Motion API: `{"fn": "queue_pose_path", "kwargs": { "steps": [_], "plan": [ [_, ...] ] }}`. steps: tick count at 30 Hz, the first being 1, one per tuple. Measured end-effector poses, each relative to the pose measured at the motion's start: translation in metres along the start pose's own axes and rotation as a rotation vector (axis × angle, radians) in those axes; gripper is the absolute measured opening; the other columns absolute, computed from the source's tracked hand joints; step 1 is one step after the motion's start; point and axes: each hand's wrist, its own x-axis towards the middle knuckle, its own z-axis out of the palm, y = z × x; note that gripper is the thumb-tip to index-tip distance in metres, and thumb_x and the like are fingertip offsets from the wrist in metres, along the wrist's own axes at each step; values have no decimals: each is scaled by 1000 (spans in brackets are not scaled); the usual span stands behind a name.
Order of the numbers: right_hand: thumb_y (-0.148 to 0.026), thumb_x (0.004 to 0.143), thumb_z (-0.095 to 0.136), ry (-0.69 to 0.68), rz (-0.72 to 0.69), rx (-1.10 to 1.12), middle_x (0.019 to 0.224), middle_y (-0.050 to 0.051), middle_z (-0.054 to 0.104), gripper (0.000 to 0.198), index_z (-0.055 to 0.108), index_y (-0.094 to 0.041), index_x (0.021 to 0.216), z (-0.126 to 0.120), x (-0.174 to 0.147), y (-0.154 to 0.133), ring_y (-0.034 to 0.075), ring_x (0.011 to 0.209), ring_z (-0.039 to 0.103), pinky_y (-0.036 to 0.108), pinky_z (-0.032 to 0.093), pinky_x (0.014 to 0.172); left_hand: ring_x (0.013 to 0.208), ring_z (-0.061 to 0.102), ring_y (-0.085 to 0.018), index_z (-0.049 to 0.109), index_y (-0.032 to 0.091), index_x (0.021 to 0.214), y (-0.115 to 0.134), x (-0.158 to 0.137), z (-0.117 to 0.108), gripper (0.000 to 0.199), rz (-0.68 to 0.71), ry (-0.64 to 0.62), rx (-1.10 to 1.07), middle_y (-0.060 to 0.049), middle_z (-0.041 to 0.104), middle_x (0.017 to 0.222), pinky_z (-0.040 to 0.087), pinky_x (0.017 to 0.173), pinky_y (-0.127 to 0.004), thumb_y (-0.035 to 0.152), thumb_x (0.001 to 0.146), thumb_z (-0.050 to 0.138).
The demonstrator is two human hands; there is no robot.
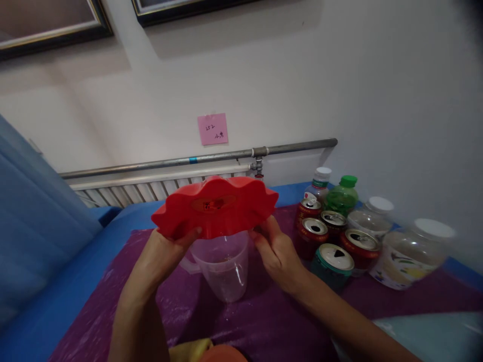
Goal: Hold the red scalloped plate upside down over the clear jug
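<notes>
A red plastic dish [222, 213] with a wavy rim is tilted up on its side above a clear pitcher [226, 281], its decorated face turned toward me. My left hand [166, 251] grips the dish at its lower left edge, the thumb lying on the near face. At the lower right edge, my right hand [275, 251] pinches the rim between thumb and fingers. The pitcher stands upright under the dish, its handle to the left. The dish hides the top of the pitcher, and a little content at its upper part is hard to make out.
Several opened drink cans [335, 256] stand close together at the right. Behind and beside them are a green-capped bottle [341, 195], a white-capped bottle [319, 183] and clear jars [411, 254]. Purple sheeting [279, 311] covers the table. An orange rounded thing [223, 353] and yellow cloth [190, 350] lie at the front.
</notes>
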Motion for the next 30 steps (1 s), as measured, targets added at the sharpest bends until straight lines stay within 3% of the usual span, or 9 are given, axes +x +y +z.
{"fn": "queue_pose_path", "kwargs": {
  "steps": [30],
  "plan": [
    [-29, 91, 40, 19, -37, -17, 83, 3, 66, 24, 49, -20, 111, 1, 1, 1, 20, 80, 66, 29, 49, 71, 117, 58, -30, 58, 24, 119, -6, 2, 1, 51, 19, 22, -16, -6, 65, 126, 48, 98, -47, 42, 72, 69]
  ]
}}
